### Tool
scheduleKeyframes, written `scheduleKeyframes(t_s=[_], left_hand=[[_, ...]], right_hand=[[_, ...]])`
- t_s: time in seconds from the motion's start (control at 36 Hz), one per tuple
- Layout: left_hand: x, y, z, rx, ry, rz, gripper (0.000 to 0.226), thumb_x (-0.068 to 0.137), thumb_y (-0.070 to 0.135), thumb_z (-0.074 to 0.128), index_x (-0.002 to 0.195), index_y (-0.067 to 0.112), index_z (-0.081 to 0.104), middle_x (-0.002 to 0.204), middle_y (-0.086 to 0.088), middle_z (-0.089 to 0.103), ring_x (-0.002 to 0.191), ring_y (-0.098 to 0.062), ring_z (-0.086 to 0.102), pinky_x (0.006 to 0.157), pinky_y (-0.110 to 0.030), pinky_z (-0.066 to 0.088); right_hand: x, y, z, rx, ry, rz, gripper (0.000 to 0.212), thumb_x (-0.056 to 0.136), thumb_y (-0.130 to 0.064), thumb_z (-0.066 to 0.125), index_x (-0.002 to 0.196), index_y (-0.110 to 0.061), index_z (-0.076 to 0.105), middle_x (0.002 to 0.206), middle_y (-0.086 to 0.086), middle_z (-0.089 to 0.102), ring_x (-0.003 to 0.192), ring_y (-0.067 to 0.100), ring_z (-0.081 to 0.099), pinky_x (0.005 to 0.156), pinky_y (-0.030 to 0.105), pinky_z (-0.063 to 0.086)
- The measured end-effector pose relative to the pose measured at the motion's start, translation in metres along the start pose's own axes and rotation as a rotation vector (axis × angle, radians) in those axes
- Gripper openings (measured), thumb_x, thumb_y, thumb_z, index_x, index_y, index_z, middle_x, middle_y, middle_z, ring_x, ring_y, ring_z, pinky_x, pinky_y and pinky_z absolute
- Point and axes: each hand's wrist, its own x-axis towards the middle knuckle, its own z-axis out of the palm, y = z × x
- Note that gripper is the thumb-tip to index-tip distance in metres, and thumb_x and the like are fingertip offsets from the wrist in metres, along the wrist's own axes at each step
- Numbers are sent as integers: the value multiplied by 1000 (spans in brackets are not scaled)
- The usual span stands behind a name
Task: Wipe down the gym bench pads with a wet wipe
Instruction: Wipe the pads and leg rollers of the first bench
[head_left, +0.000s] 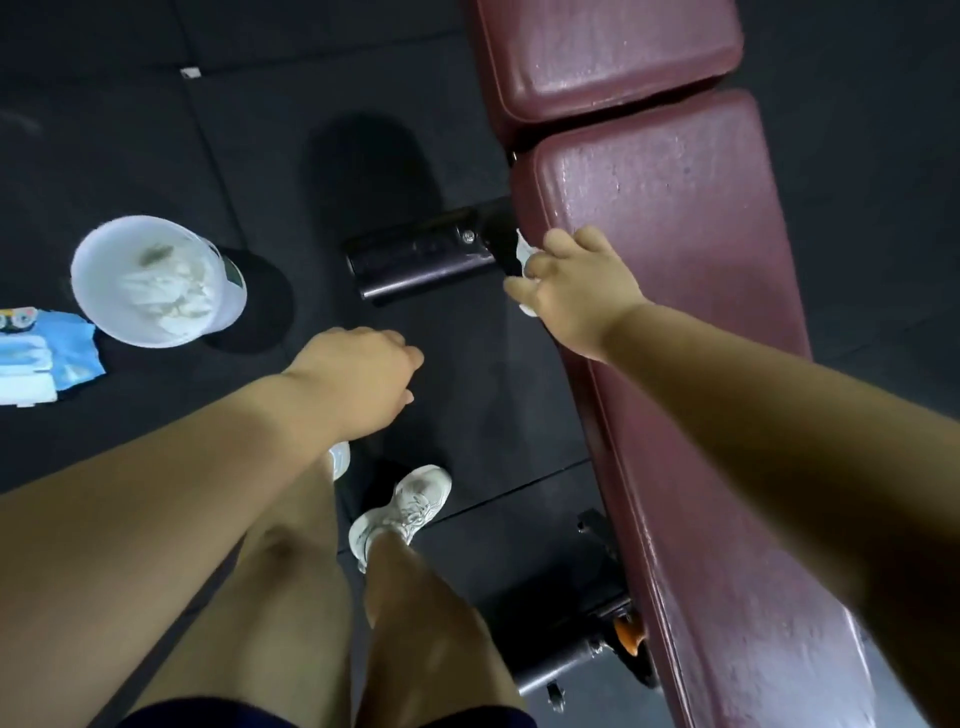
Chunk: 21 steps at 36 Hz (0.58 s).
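The wet wipe (524, 252) is gripped in the right hand (576, 291), fingers curled round it, with white corners showing ahead of the knuckles and below the thumb side. The hand is laid over the side edge of the long pad (701, 291), close to that pad's far end, so the edge and flank are judged to be the part in hand. Beside and behind the hand, a wet sheen and fine streaks are seen on the pad's top, which suggests the top is already done (gloss of the vinyl alone cannot be ruled out). Beyond the hand, past a narrow gap, the short pad (608, 57) is seen with a similar shine; whether it has been wiped cannot be told. The far flank of both pads is hidden. The left hand (358, 384) is held well apart from the right, over the floor (260, 130), fingers loosely curled, nothing in it. Further off on that side, a white tub (156, 280) with crumpled wipes inside and a blue packet (47, 358) are noted. Progress is judged as mid-task or later: the edges and any unseen sides are probably left.
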Motion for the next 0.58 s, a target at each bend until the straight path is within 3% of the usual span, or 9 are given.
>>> scheduleKeyframes(t_s=[0.11, 0.19, 0.25, 0.28, 0.36, 0.44, 0.58], left_hand=[[8, -26, -18, 2, -6, 16, 34, 96, 39, 44, 124, 22, 48, 111, 3, 52, 105, -22, 54, 83, -34, 45], [12, -40, -30, -8, 14, 29, 32, 96, 39, 44, 122, 21, 48, 109, 3, 52, 103, -22, 55, 79, -33, 44], [15, -48, -35, -9, 19, 37, 31, 96, 39, 44, 121, 21, 49, 108, 3, 52, 101, -22, 55, 77, -33, 43], [16, -52, -37, -6, 20, 41, 31, 96, 39, 44, 120, 21, 49, 107, 3, 52, 101, -22, 55, 77, -33, 42], [21, -64, -42, -6, 25, 51, 29, 96, 39, 44, 119, 21, 49, 107, 3, 51, 102, -21, 55, 76, -32, 40], [23, -77, -48, -11, 27, 46, 31, 96, 39, 43, 121, 22, 49, 110, 3, 52, 103, -21, 54, 79, -32, 41], [27, -100, -59, -9, 35, 23, 30, 96, 39, 44, 119, 21, 49, 109, 2, 52, 102, -22, 55, 76, -32, 40]], right_hand=[[-8, -5, -8, 33, -122, -88, 27, 90, -12, 43, 112, -14, 59, 115, 6, 57, 109, 28, 42, 84, 35, 34], [-36, -16, 1, -18, -169, -292, 10, 65, -16, 74, 74, -13, 73, 75, 1, 64, 76, 22, 54, 62, 28, 40], [-42, -15, 5, -11, -254, -338, 11, 53, -20, 81, 59, -17, 72, 65, -3, 63, 67, 19, 54, 58, 27, 39], [-39, -14, 4, -46, -293, -335, 7, 62, -24, 77, 66, -19, 74, 74, -4, 65, 75, 19, 54, 63, 28, 39], [-3, -2, -11, -75, -275, -281, 29, 92, -22, 46, 109, -16, 69, 118, 0, 60, 108, 25, 44, 83, 34, 33], [56, 27, -39, -54, -134, -116, 31, 92, -18, 44, 115, -17, 64, 119, -1, 57, 111, 27, 37, 90, 38, 31], [94, 60, -70, 72, -85, 95, 36, 85, -8, 44, 112, -17, 65, 111, -2, 58, 110, 26, 38, 91, 37, 27]])
